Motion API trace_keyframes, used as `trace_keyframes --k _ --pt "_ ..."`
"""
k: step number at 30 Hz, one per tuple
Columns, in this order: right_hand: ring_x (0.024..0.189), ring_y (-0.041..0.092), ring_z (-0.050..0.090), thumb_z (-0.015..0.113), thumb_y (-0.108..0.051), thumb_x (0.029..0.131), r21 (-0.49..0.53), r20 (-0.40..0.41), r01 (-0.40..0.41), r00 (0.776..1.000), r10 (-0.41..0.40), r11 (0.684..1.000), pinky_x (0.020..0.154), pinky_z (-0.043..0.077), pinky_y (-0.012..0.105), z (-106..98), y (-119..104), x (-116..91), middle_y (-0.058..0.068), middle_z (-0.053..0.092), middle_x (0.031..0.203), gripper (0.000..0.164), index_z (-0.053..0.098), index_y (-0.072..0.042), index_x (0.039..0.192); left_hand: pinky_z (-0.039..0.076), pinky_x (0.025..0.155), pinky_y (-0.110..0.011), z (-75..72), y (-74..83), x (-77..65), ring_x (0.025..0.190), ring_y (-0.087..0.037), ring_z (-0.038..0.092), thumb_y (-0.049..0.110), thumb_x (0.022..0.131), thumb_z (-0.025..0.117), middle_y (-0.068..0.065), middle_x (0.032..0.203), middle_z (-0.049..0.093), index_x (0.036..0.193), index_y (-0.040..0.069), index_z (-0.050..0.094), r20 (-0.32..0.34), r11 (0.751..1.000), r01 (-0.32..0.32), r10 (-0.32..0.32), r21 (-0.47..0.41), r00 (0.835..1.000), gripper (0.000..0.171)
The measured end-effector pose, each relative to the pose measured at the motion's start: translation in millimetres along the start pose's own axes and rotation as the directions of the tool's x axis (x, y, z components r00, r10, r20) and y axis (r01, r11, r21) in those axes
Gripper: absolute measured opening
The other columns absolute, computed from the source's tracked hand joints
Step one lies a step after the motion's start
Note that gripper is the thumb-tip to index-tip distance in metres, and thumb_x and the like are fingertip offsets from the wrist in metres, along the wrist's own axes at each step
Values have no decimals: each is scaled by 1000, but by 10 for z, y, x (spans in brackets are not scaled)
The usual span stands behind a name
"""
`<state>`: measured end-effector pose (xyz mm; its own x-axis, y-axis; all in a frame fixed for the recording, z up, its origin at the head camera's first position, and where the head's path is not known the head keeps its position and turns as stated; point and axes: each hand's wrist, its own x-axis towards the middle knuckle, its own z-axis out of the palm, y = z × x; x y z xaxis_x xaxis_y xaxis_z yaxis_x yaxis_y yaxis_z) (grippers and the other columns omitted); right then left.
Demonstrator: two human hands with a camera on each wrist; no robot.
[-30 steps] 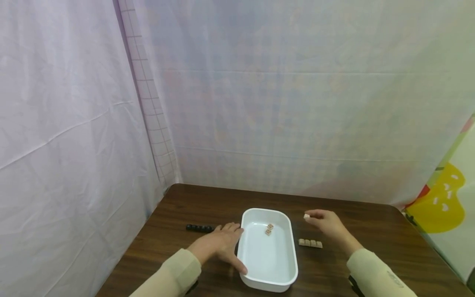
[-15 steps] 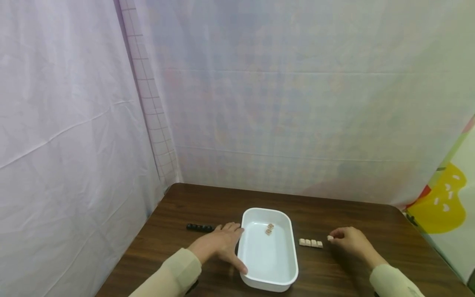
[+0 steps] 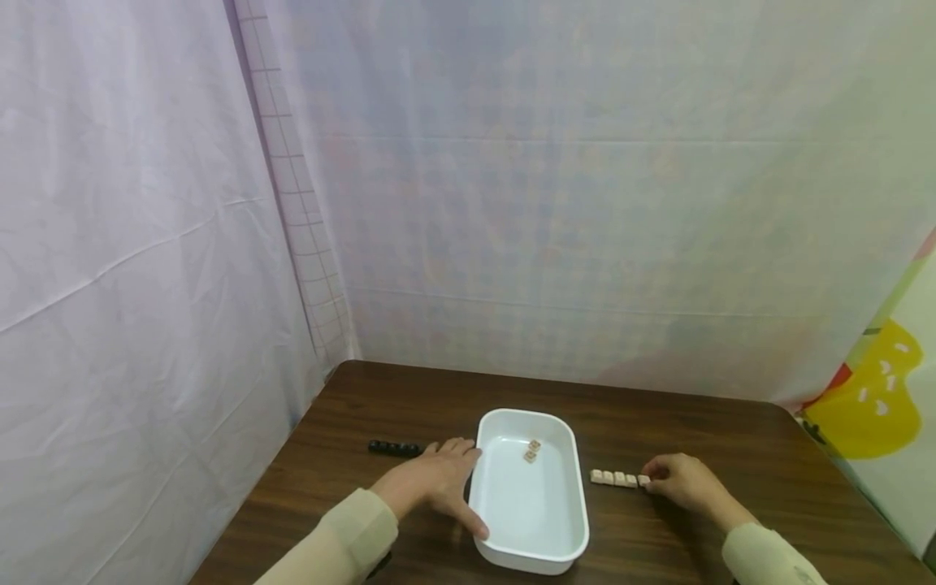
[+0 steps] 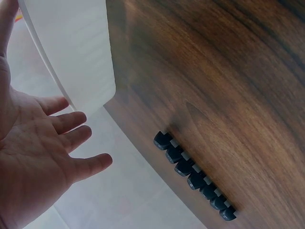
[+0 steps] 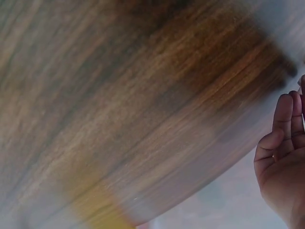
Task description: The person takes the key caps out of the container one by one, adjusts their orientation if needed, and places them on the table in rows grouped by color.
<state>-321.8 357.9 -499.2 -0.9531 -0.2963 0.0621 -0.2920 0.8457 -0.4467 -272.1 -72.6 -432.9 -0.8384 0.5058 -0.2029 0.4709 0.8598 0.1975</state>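
Note:
At the right end of a short row of cream keycaps, my right hand pinches one more cream keycap between thumb and fingertips, low at the table. A narrow gap seems to lie between it and the row. My left hand rests with spread, straight fingers against the left side of a white rectangular tray. Inside that tray, toward its far end, lie two light keycaps with brownish markings. The right wrist view catches only part of the right hand; its keycap is hardly visible there.
A row of several black keycaps lies left of the tray, partly behind the left hand in the head view. The dark wooden table has pale curtains behind it and to the left.
My right hand, carrying the cream keycap, has come from above the table beyond the row, rightward and nearer, then down to the row's right end. The left hand and tray stay put.

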Motion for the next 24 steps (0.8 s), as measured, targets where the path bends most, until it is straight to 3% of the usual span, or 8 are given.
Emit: trace_keyframes --k 24 --pt "85 21 64 81 -14 79 40 -3 -20 1000 20 999 77 53 47 87 8 14 0 69 91 23 71 -8 99 25 115 -54 -1 -9 9 146 -29 27 75 60 79 -12 158 31 153 10 34 -4 1000 -4 4 -20 1000 123"
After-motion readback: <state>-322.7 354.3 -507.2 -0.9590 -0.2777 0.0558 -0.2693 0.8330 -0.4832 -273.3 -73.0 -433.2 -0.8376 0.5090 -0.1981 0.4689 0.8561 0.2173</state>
